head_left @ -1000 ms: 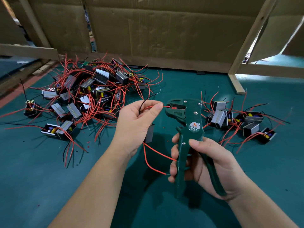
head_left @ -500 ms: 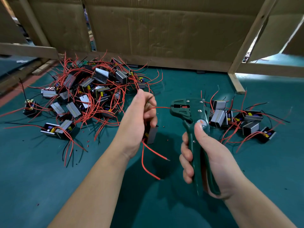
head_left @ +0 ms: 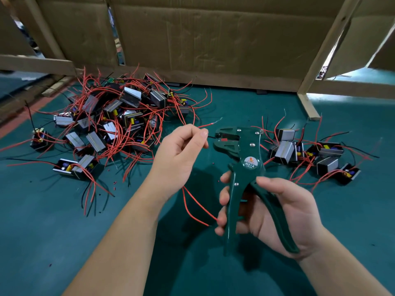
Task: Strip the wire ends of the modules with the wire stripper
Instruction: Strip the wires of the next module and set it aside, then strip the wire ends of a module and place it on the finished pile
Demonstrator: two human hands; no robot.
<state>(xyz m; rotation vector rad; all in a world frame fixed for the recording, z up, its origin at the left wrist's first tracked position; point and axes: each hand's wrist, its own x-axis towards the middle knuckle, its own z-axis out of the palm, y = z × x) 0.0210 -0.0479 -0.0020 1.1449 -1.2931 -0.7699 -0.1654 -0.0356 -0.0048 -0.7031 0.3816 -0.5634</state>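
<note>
Your left hand (head_left: pixel 179 159) has its fingers curled tight on the module wires (head_left: pixel 192 195), which loop out below the hand toward 5 o'clock. From the fingertips a red wire (head_left: pixel 205 125) with a bared end points to 2 o'clock. A short black wire (head_left: pixel 211 137) runs to 3 o'clock and reaches the head of the green wire stripper (head_left: pixel 243 150); whether it sits inside the jaws you cannot tell. Your right hand (head_left: pixel 299 212) grips the stripper, fingers wrapped round one handle and the other handle against your palm, the handles spread apart. On the teal surface (head_left: pixel 42 231), the big heap of modules (head_left: pixel 111 124) lies at 10 o'clock of your left hand. A smaller group (head_left: pixel 307 152) sits at 3 o'clock of the stripper.
</note>
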